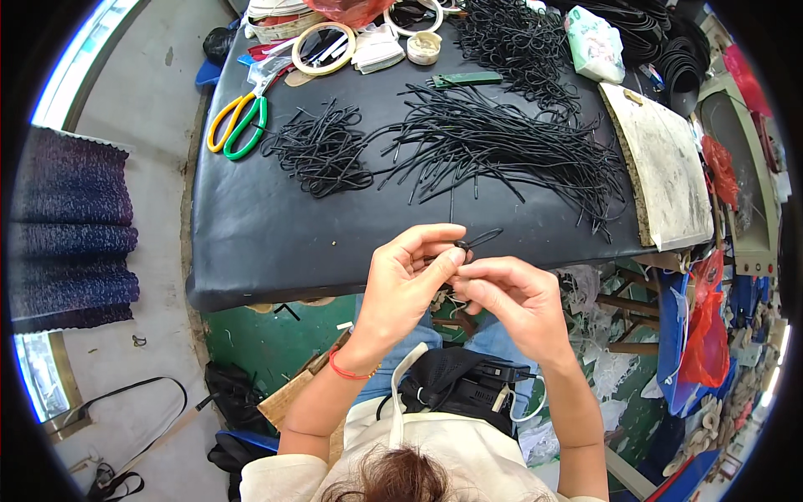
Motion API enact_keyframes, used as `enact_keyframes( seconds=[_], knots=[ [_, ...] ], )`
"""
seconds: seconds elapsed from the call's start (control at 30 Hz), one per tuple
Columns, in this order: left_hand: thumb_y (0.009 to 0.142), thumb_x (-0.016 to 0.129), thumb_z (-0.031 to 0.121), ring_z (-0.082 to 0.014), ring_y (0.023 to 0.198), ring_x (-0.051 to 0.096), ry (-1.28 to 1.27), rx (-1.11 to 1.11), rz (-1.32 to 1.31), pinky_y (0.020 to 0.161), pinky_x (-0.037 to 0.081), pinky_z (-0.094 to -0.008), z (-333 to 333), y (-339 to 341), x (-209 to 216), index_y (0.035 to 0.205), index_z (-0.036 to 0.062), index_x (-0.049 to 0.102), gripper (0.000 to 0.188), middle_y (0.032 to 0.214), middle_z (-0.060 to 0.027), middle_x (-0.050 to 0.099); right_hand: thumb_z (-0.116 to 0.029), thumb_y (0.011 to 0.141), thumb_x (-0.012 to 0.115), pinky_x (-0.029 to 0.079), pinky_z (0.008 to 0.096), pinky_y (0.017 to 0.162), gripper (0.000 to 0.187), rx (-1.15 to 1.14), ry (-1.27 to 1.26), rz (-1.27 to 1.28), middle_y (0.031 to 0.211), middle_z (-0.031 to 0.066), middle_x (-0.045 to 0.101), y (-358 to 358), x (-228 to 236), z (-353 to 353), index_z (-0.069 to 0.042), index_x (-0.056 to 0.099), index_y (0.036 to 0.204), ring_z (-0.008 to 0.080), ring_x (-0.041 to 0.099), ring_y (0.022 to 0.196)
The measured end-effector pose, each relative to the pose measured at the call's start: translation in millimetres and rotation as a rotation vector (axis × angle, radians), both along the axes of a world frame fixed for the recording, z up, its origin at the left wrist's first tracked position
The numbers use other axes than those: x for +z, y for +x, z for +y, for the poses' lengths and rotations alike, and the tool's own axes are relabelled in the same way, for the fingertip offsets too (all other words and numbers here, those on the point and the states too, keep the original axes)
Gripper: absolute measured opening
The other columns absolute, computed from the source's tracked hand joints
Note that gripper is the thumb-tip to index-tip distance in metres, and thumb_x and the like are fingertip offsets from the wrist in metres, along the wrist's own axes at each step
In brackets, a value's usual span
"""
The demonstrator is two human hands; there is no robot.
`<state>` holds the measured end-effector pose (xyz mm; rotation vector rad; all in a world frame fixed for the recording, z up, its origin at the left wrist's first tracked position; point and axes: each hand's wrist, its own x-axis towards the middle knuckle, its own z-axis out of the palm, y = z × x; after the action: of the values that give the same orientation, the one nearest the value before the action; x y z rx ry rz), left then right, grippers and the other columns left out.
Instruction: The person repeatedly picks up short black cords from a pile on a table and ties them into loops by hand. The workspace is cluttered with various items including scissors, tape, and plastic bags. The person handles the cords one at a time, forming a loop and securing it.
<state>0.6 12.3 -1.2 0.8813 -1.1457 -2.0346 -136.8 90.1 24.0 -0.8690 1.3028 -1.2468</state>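
My left hand and my right hand meet over the near edge of a black-covered table. Between thumb and fingers, the left pinches a thin black cord, whose small loop sticks out to the right of the fingertips. Thumb and forefinger of the right close on the same cord just beside; its exact grip is partly hidden. Beyond the hands lies a spread bundle of straight black cords. Left of that bundle is a pile of looped black cords.
Scissors with yellow and green handles lie at the table's left. Farther back are tape rolls, a small round tub, a green strip and tangled black cord. A pale board stands along the right edge.
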Motion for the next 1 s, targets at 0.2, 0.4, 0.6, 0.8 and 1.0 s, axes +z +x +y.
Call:
enact_keyframes(
  seconds=[0.2,0.4,0.6,0.8,1.0],
  knots=[
    [0.084,0.058,0.0,-0.0129,0.086,0.06,-0.098,0.164,0.05,0.076,0.05,-0.0246,13.5,-8.3,-2.0,0.102,-0.0037,0.054,0.019,0.094,-0.0116,0.062,-0.004,0.082,0.062,0.046,0.0201,0.061,0.011,-0.115,0.055,-0.017,0.077,0.0035,0.062,-1.4,3.9,-6.1,0.002,0.063,0.091,0.0058,0.056,0.068],
    [0.082,0.059,-0.001,-0.01,0.078,0.06,-0.318,0.283,-0.015,0.071,0.05,-0.0226,21.8,-15.1,-6.2,0.098,-0.0038,0.058,0.016,0.087,-0.0093,0.064,-0.007,0.08,0.066,0.047,0.019,0.06,0.013,-0.152,0.099,-0.074,0.077,0.0054,0.063,-1.6,5.2,-7.9,0.001,0.059,0.088,0.0067,0.057,0.065],
    [0.081,0.06,0.0,-0.0108,0.073,0.062,-0.223,0.173,0.023,0.067,0.05,-0.0238,17.0,-8.6,-2.3,0.103,-0.0013,0.047,0.026,0.086,-0.0092,0.065,-0.011,0.08,0.066,0.044,0.0199,0.06,0.021,-0.282,-0.024,0.144,0.079,0.0059,0.061,3.7,-5.3,-7.6,0.0,0.059,0.096,0.0075,0.055,0.069],
    [0.077,0.061,0.0,-0.0094,0.072,0.061,-0.358,-0.026,-0.22,0.065,0.049,-0.0233,13.5,0.6,7.6,0.107,0.0004,0.042,0.036,0.08,-0.0091,0.066,-0.012,0.082,0.064,0.042,0.0228,0.061,0.015,-0.048,-0.1,0.292,0.085,0.004,0.057,-9.8,-15.0,-4.7,-0.001,0.061,0.092,0.0075,0.051,0.072],
    [0.077,0.061,0.0,-0.0089,0.081,0.058,-0.132,-0.112,-0.106,0.072,0.048,-0.0227,13.9,3.9,11.0,0.113,0.0009,0.041,0.041,0.09,-0.0093,0.064,-0.017,0.088,0.058,0.04,0.0179,0.059,0.016,-0.261,0.039,0.121,0.074,-0.0021,0.054,-1.2,-3.0,-11.5,-0.001,0.054,0.087,0.0025,0.047,0.066]
  ],
)
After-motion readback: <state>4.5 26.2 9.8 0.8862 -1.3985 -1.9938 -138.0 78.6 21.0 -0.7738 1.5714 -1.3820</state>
